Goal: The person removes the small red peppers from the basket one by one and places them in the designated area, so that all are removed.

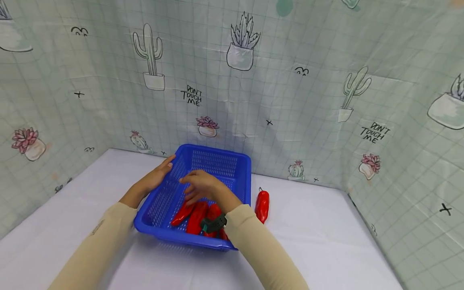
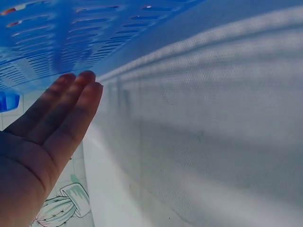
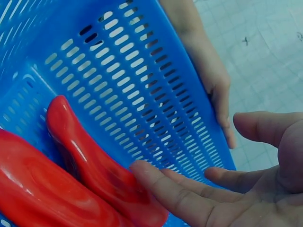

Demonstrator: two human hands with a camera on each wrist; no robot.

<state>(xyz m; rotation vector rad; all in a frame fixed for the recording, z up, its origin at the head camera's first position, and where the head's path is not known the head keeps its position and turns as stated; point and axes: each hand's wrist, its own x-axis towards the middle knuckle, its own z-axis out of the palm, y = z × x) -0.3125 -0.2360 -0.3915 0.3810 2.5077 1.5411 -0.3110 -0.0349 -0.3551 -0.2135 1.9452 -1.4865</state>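
Note:
A blue plastic basket (image 1: 217, 161) with slotted walls stands on the white table. Several red peppers (image 1: 197, 217) lie in its near part; two of them, one slimmer pepper (image 3: 90, 151) and one thicker pepper (image 3: 42, 184), fill the lower left of the right wrist view. My left hand (image 1: 156, 177) rests along the basket's left side, its fingers (image 2: 78, 111) straight against the outer wall. Inside the basket's outline my right hand (image 1: 201, 187) hovers over the peppers, fingers spread and holding nothing. Its fingertips (image 3: 142, 170) overlap the slimmer pepper in the right wrist view.
Another red pepper (image 1: 262, 206) lies on the table just right of the basket, partly hidden by the right sleeve. A cloth backdrop (image 1: 275, 96) printed with cacti rises behind the white tabletop (image 1: 319, 233) and along both sides.

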